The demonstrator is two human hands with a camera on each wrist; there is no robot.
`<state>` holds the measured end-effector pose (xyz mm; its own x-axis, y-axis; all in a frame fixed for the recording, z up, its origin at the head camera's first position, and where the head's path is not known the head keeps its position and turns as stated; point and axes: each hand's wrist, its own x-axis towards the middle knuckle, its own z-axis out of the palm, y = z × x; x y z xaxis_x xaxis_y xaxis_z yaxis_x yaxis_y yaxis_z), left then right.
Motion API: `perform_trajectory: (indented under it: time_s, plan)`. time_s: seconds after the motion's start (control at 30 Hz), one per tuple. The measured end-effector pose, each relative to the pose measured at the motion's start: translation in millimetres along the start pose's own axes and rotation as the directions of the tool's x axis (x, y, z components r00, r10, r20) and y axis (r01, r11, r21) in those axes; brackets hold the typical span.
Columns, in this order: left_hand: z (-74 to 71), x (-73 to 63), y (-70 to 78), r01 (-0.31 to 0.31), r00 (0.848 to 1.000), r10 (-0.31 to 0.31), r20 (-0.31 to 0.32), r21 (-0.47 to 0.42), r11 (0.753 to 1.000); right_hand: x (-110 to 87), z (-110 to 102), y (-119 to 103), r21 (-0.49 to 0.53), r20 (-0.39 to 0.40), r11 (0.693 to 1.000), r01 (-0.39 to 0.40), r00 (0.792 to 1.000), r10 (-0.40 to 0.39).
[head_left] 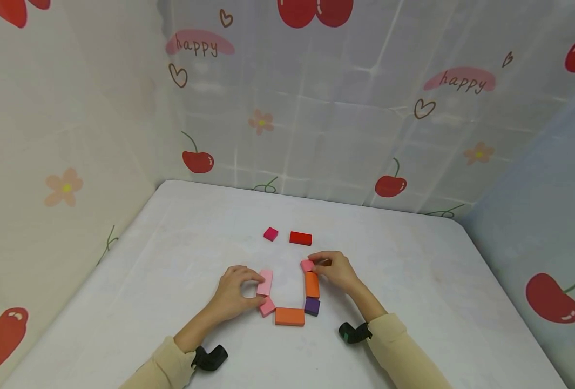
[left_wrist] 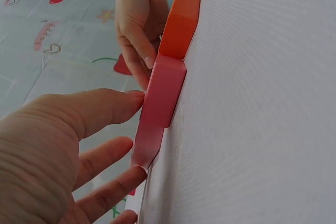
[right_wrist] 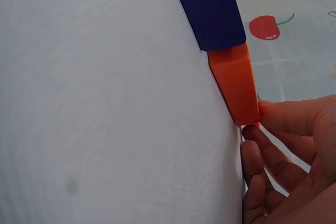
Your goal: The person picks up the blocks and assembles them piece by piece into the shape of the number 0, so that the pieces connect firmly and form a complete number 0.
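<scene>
At the left flank of a U of blocks, left hand (head_left: 236, 292): thumb and fingers apart, outstretched; thumb against tilted pink block (head_left: 268, 307), fingertips at pale pink block (head_left: 265, 282), whose near end meets it. Opposite, right hand (head_left: 336, 270): thumb and forefinger pinch small pink block (head_left: 306, 266) at the far end of the right flank. Nearer along that flank, upright orange block (head_left: 312, 284), then purple block (head_left: 312, 307). Across the base, wide orange block (head_left: 289, 316), lying crosswise between the tilted pink and the purple. Beyond the U's open end, crimson block (head_left: 270, 234) and red block (head_left: 300, 238), apart from each other. All on white bench (head_left: 389, 243). Behind, cherry-print curtain (head_left: 340, 135). Cream sleeves (head_left: 408, 351) on both arms; black device (head_left: 211, 358) at left wrist.
</scene>
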<state>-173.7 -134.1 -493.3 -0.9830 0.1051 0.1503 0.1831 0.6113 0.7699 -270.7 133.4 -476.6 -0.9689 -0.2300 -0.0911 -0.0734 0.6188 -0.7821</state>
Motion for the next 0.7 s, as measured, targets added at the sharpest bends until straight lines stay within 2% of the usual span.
perform_trajectory:
  time_s: [0.4, 0.57, 0.7]
  plan:
    - [-0.2, 0.2, 0.3, -0.024, 1.000, 0.024, 0.001, -0.009, 1.000, -5.0, -5, 2, 0.026, -0.015, 0.999, 0.046, 0.999, -0.046]
    - [-0.4, 0.4, -0.7, -0.028, 1.000, 0.028, 0.003, 0.001, 1.000, -12.9, -10, 4, 0.034, 0.000, 0.992, 0.122, 0.992, -0.123]
    - [-0.6, 1.1, -1.8, -0.031, 1.000, 0.031, 0.002, 0.001, 1.000, -19.6, -14, 8, 0.039, 0.043, 0.976, 0.214, 0.976, -0.215]
